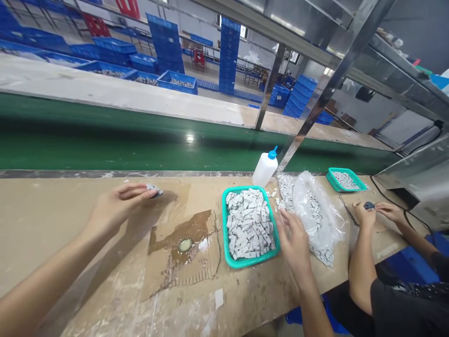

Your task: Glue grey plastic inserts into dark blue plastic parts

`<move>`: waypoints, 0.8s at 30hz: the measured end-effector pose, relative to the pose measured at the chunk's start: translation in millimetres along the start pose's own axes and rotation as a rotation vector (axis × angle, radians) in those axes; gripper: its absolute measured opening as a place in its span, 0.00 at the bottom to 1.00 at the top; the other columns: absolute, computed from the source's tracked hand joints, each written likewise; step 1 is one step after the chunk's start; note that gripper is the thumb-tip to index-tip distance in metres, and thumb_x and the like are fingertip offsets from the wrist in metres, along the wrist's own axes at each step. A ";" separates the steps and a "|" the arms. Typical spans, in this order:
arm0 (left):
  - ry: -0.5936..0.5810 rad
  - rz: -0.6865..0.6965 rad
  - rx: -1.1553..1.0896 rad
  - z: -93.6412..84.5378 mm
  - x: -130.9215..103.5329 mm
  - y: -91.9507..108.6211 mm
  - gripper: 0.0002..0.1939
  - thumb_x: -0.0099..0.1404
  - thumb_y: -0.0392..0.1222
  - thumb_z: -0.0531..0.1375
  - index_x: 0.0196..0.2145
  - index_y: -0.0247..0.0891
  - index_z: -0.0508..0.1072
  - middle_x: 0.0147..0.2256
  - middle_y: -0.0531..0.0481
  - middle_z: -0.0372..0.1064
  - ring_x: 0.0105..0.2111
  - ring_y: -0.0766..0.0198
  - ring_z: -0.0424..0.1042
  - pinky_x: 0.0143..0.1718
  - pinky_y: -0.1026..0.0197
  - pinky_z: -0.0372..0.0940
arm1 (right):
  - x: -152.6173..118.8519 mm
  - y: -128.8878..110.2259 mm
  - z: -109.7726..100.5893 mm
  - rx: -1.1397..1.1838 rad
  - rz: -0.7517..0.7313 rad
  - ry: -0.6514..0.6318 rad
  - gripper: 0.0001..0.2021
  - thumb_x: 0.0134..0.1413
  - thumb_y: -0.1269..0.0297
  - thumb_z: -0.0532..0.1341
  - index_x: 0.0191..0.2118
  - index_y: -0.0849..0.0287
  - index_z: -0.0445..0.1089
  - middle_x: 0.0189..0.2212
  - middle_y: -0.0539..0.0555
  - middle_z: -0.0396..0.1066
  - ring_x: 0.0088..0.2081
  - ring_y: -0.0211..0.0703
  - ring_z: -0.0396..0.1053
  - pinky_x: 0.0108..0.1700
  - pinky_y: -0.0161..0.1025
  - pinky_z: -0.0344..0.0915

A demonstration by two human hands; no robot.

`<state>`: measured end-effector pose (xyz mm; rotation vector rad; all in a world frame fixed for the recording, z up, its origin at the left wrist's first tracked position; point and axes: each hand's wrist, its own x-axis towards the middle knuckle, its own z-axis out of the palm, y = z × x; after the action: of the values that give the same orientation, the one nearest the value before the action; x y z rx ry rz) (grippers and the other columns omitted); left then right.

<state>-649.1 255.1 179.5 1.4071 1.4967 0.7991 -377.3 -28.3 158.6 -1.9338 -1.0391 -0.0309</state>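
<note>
My left hand is closed in a pinch on a small grey plastic part, held just above the cardboard-covered bench at the left. Beside the right rim of a teal basket is my right hand, its fingers loosely bent and apart, with no held thing visible. Many small light-grey flat pieces fill that basket. Between my hands lies a torn cardboard sheet, stained wet, with a small round dish of pale liquid on it.
A white squeeze bottle with a blue tip stands behind the basket. A clear plastic bag of pieces and a smaller teal basket are to the right. A co-worker's hands hold a dark part. A green conveyor belt runs behind.
</note>
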 end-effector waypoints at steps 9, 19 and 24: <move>0.113 0.165 0.236 43.3 83.4 40.2 0.22 0.56 0.44 0.66 0.43 0.24 0.74 0.49 0.36 0.74 0.50 0.52 0.72 0.55 0.47 0.63 | -30.4 20.2 25.3 0.271 0.245 -0.187 0.25 0.66 0.55 0.49 0.64 0.57 0.59 0.63 0.56 0.59 0.64 0.51 0.57 0.66 0.54 0.53; 0.200 0.291 0.226 72.8 126.2 43.4 0.18 0.54 0.49 0.60 0.18 0.31 0.65 0.15 0.52 0.70 0.55 0.46 0.68 0.47 0.42 0.58 | -34.7 22.9 37.4 0.429 0.323 -0.069 0.27 0.64 0.50 0.51 0.62 0.59 0.62 0.62 0.58 0.60 0.64 0.53 0.57 0.66 0.54 0.53; 0.139 0.463 0.249 73.1 97.9 29.2 0.22 0.53 0.55 0.56 0.31 0.29 0.74 0.38 0.45 0.79 0.62 0.45 0.58 0.51 0.43 0.56 | -36.0 23.1 38.8 0.400 0.296 -0.017 0.25 0.64 0.52 0.51 0.60 0.60 0.65 0.60 0.60 0.64 0.61 0.54 0.62 0.64 0.55 0.57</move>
<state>-565.0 346.4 160.5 1.9623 1.4274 1.0338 -399.1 -28.9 105.1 -1.6989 -0.6969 0.3364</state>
